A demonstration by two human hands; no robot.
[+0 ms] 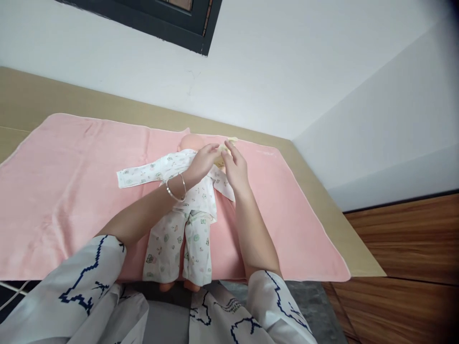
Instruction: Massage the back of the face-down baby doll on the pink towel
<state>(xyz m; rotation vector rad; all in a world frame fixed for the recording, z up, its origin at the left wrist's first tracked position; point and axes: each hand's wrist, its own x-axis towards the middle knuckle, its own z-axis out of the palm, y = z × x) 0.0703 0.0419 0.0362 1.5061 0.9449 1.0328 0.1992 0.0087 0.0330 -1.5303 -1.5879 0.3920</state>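
Note:
A doll lies on its back on a pink blanket (287, 215), its bare head (191, 141) at the far end. It wears a white printed top (201, 198) and matching trousers (165, 246), with the feet sticking out at the near edge. Over the doll's upper chest and shoulder is my left hand (203, 165), fingers stretched toward the right. My right hand (236, 169) faces it above the doll's sleeve (224, 184), fingers extended and thumb apart. Behind and between the hands shows a small pale yellow thing (219, 162), mostly hidden; I cannot tell its kind.
The blanket covers a tan tabletop (319, 177) against a white wall. A dark window frame (179, 24) is above, and wooden panels (405, 239) stand at the right. The doll's other sleeve (139, 175) lies stretched to the left.

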